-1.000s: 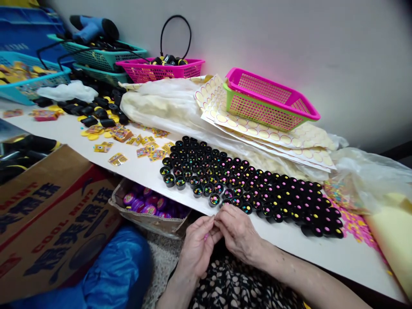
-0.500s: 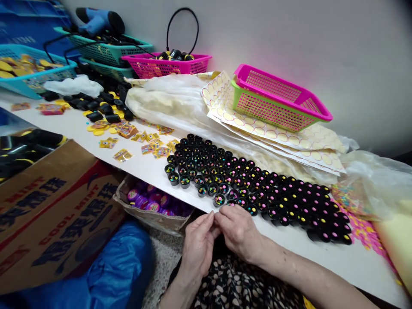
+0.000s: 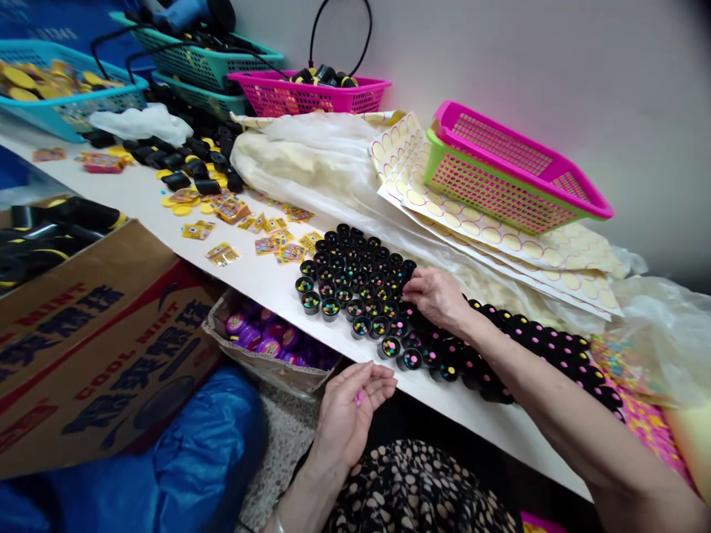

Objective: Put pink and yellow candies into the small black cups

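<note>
My left hand (image 3: 352, 407) is cupped, palm up, just off the table's front edge, holding small pink pieces (image 3: 359, 397) in its palm. Over the back of the rows of small black cups (image 3: 361, 326), my right hand (image 3: 436, 297) has thumb and fingertips pinched together; whatever is between them is too small to make out. Many of the cups hold tiny coloured bits, and others to the right each show a pink or yellow disc. My right hand and forearm hide part of the rows.
Behind the cups lie a plastic bag (image 3: 311, 159) and sheets of round stickers (image 3: 472, 222) under stacked baskets (image 3: 516, 166). Small yellow packets (image 3: 223, 255) and black containers (image 3: 176, 181) are at left. Below the edge stand a box of purple items (image 3: 266, 337) and a large carton (image 3: 111, 348).
My hands were together at the front edge and have separated. The right moved up over the cups; the left opened into a cup shape, showing pink pieces. The view shifted slightly.
</note>
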The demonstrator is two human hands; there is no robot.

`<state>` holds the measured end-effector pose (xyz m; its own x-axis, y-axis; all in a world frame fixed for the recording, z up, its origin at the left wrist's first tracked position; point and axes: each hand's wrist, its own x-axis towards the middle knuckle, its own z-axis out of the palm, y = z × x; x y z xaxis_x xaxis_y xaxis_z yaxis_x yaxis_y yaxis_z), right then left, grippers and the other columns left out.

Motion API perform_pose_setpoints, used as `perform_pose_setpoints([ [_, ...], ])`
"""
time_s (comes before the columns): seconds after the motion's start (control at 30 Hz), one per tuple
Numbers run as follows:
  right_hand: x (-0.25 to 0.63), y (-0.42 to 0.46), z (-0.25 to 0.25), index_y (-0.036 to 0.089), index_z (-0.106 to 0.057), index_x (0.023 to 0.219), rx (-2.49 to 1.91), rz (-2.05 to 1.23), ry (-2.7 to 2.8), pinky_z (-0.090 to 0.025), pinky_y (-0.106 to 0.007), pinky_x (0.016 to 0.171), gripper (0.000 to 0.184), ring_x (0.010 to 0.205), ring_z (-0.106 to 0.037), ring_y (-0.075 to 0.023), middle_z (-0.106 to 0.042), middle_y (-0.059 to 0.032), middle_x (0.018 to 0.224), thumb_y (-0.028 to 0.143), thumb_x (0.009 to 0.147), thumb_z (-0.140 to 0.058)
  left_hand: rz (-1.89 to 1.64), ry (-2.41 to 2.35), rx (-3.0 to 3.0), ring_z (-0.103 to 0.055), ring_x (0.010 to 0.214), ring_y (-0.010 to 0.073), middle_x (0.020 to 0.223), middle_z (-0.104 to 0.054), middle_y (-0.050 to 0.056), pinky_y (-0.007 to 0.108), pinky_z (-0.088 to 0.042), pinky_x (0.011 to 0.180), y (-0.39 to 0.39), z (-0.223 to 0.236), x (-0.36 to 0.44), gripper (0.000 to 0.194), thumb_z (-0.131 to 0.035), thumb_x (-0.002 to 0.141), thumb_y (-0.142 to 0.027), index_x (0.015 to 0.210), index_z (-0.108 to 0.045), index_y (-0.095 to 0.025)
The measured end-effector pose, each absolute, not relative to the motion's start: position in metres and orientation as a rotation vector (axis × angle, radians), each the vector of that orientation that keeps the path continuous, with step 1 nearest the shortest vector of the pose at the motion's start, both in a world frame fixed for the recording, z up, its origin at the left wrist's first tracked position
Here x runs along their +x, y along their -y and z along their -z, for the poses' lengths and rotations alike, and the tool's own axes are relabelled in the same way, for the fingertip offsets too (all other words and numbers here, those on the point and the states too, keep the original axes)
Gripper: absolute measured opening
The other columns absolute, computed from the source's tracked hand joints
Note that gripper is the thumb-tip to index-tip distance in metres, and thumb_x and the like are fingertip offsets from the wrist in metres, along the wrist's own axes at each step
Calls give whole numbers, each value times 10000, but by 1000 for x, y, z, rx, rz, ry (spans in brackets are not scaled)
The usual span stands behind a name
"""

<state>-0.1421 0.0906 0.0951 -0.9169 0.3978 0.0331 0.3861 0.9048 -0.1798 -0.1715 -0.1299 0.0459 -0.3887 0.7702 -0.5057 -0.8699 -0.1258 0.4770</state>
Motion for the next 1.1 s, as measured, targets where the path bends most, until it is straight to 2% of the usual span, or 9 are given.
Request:
perform_pose_setpoints([
  [0.27, -153, -96, -92, 215, -681, 735, -584, -153, 3163, -269, -255, 590, 155, 765, -493, -147, -597, -16, 750, 283, 746, -542, -1762, -883, -190, -608, 747, 165, 811, -655, 117, 293, -467, 739, 128, -41, -175, 168, -573, 757, -234, 764, -625, -75],
  [0.53, -164, -88, -102, 160, -672, 684, -638, -147, 3279, -304, -259, 627, 148, 766, -526, -180, -615, -70, 735, 176, 695, -525, -1757, -891, -206, -611, 728, 166, 795, -655, 114, 285, -475, 713, 125, -43, -177, 156, -592, 739, -226, 755, -621, -74],
  [0.63, -164, -90, -99, 178, -682, 702, -674, -170, 3268, -314, -252, 605, 143, 733, -540, -174, -631, -60, 730, 188, 690, -539, -1765, -889, -207, -612, 728, 166, 791, -656, 113, 286, -475, 716, 124, -43, -177, 151, -592, 737, -222, 751, -620, -74],
  [0.8, -155, -98, -90, 206, -700, 750, -691, -375, 3148, -342, -229, 598, 130, 693, -546, -132, -648, -12, 768, 258, 696, -594, -1774, -874, -203, -613, 723, 166, 787, -657, 110, 291, -475, 724, 126, -43, -175, 135, -601, 727, -207, 748, -620, -75],
  [1.1, -152, -98, -98, 173, -693, 734, -682, -610, 3086, -361, -222, 591, 109, 654, -529, -124, -632, -12, 714, 192, 639, -642, -1791, -872, -210, -613, 721, 164, 770, -658, 102, 302, -478, 742, 128, -42, -172, 126, -617, 711, -206, 733, -623, -82],
])
